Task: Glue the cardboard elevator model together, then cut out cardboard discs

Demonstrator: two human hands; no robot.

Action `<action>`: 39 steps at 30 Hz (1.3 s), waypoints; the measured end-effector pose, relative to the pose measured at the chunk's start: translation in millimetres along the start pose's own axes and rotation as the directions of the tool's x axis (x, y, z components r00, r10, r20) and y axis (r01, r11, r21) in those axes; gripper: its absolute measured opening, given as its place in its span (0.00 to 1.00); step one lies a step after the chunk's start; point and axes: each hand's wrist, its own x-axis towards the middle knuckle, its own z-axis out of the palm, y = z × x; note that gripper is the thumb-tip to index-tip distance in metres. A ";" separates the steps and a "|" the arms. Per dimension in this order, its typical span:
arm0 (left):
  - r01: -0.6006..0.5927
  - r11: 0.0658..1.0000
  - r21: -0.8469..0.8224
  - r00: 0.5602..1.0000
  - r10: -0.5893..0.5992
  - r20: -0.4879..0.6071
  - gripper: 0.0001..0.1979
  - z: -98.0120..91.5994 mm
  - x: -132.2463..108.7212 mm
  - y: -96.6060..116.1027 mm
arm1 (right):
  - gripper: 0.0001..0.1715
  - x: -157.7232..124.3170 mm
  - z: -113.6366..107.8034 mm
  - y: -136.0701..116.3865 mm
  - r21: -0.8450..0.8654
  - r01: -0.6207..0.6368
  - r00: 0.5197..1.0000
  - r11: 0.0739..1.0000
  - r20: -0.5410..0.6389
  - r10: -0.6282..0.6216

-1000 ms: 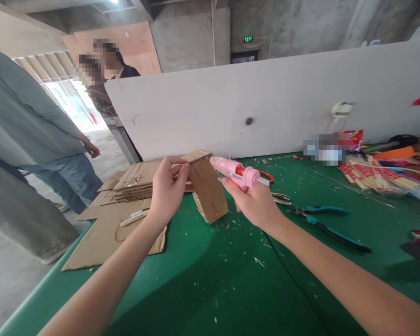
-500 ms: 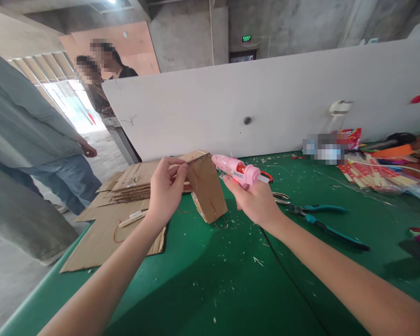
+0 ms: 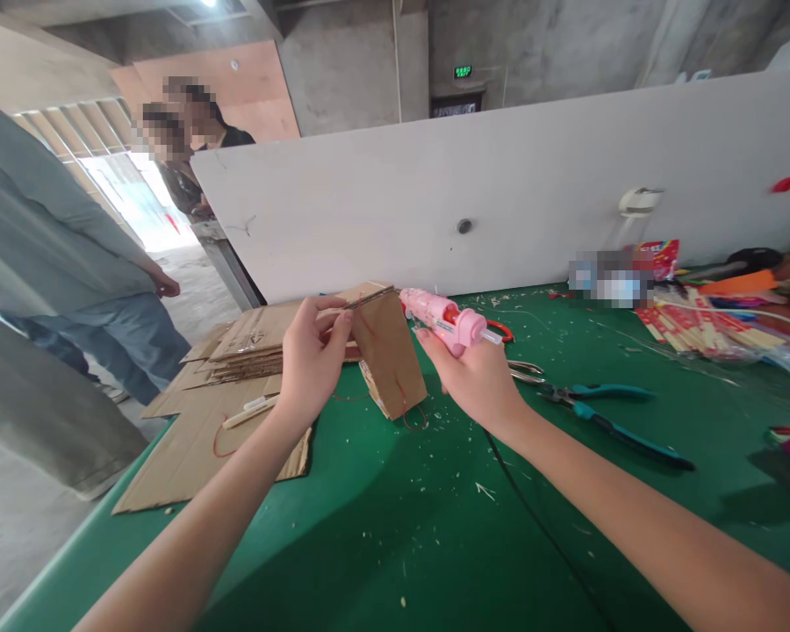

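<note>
A small cardboard structure point(image 3: 395, 355) with thin red string through it stands on the green table, its front panel leaning. My left hand point(image 3: 316, 355) pinches the upper left edge of this cardboard piece between thumb and fingers. Wrapped round the handle of a pink hot glue gun point(image 3: 438, 314) is my right hand point(image 3: 480, 377). The gun's nozzle points left, close to the top right corner of the cardboard; whether it touches I cannot tell. A clear glue stick point(image 3: 491, 336) pokes out of the gun's back.
Pliers with teal handles point(image 3: 615, 426) lie right of my right hand. Stacked cardboard sheets point(image 3: 237, 355) and a wooden stick point(image 3: 250, 412) are at left. Packets and sticks point(image 3: 704, 329) crowd the back right. A white panel point(image 3: 369, 211) stands behind the table point(image 3: 395, 527); people are beyond its left end.
The glue gun and my right hand have shifted very slightly to the left. My left hand keeps its hold on the cardboard.
</note>
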 end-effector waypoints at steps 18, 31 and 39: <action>-0.049 0.999 0.017 0.999 0.049 0.007 0.15 -2.4 -1.7 -9.3 | 0.23 -1.3 2.4 3.4 -0.033 0.104 0.994 0.994 0.022 -0.103; -0.118 0.989 0.087 0.993 0.120 -0.012 0.09 2.1 -4.3 -13.8 | 0.15 -3.9 4.3 4.1 0.000 0.070 0.996 0.998 0.046 -0.070; -0.070 0.968 0.243 0.987 0.102 -0.122 0.17 14.5 -11.9 -7.4 | 0.13 -5.7 4.2 1.8 0.083 0.148 0.985 0.986 0.074 -0.154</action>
